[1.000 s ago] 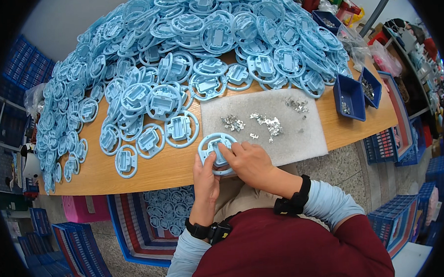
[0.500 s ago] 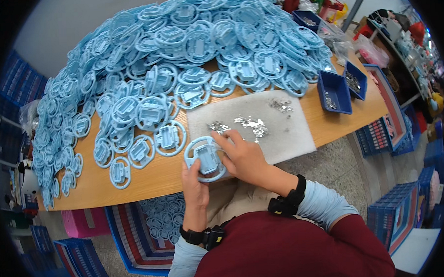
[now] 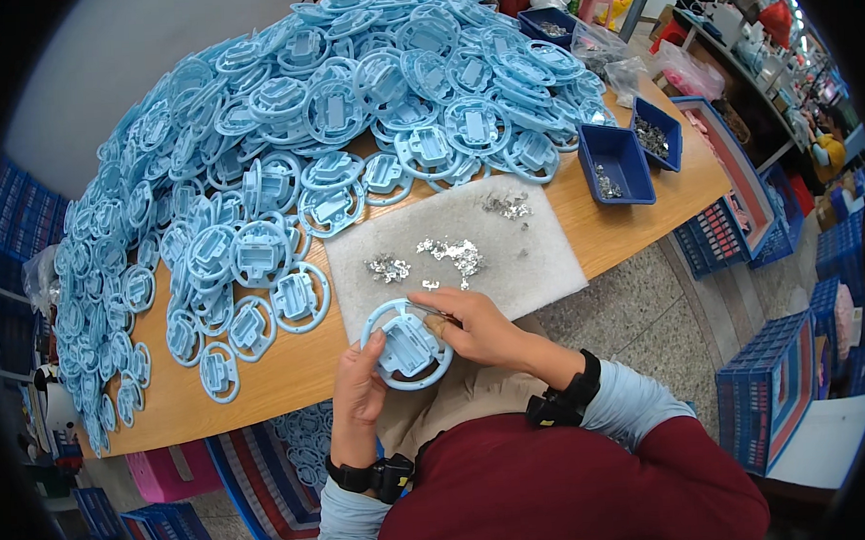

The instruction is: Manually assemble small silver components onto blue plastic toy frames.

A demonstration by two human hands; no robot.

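In front of my body, a light blue plastic steering wheel-shaped part [image 3: 407, 346] is gripped at its left rim by my left hand [image 3: 358, 381], thumb on top. My right hand [image 3: 478, 328] is closed at the wheel's upper right side. A thin dark tool [image 3: 442, 314], which looks like tweezers, runs out from under its fingers over the rim; its tip is too small to make out. Just beyond the hands lies a white foam mat [image 3: 548, 255]. On it are loose heaps of small silvery metal pieces [image 3: 461, 254].
A large pile of the same blue wheels [image 3: 339, 110] covers the wooden table's [image 3: 292, 377] far and left side. Right of the mat stand two blue bins [image 3: 616, 165] with metal pieces. Below the table edge is a striped crate [image 3: 268, 489] of blue wheels.
The view has shifted, so the table things sit further left. My right hand has drawn back a little from the metal pieces to the wheel's rim. My left hand still holds the wheel.
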